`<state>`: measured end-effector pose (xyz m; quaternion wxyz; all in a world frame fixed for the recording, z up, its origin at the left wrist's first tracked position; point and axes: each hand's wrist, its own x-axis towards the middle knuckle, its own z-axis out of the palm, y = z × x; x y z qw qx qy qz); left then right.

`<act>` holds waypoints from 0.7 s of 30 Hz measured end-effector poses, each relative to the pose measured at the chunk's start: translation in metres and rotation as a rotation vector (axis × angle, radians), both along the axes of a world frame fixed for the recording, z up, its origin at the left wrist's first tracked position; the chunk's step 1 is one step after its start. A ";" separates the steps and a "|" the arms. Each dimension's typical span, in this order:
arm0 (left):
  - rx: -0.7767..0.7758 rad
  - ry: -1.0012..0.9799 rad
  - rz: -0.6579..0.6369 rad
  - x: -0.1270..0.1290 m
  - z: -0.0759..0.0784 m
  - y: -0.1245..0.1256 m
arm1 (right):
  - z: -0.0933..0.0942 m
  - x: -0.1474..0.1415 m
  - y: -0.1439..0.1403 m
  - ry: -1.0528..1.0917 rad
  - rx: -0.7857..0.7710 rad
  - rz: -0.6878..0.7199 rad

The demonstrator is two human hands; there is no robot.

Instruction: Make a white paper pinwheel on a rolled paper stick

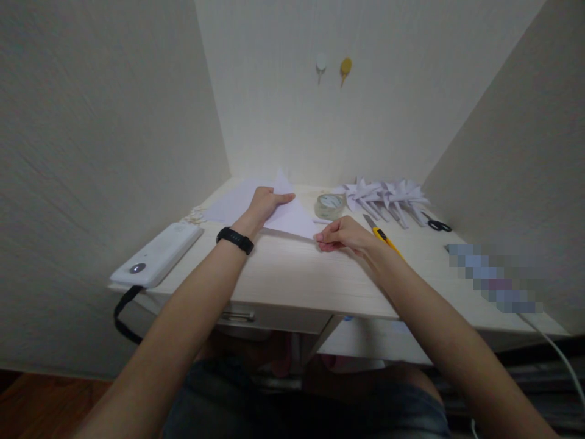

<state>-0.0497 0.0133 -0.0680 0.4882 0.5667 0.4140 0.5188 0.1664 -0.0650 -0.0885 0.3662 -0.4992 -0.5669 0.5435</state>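
Observation:
A folded piece of white paper [292,221] is tilted up off the desk, one corner pointing toward the back wall. My left hand [269,204] grips its left side, thumb lying across the front; the other fingers are mostly hidden. At its lower right corner, my right hand [338,235] pinches the paper between thumb and fingertips. More white paper [228,204] lies flat behind my left hand. A roll of clear tape [331,212] rests just beyond my right hand. Beside my right wrist lies a yellow utility knife [382,236], blade out.
Several white paper pinwheels [388,194] are piled at the back right, near black scissors [439,225]. A white power bank-like device [158,256] with a black strap sits at the left edge. A blurred-out object [491,277] lies right. Two hooks [346,66] are on the wall.

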 end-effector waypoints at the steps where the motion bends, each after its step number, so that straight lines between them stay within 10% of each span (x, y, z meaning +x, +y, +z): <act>1: 0.001 0.002 0.009 -0.001 0.001 0.000 | 0.000 0.000 0.000 0.003 -0.004 -0.001; 21: -0.004 -0.062 0.070 0.003 0.001 0.002 | 0.014 0.016 0.004 0.088 -0.080 -0.070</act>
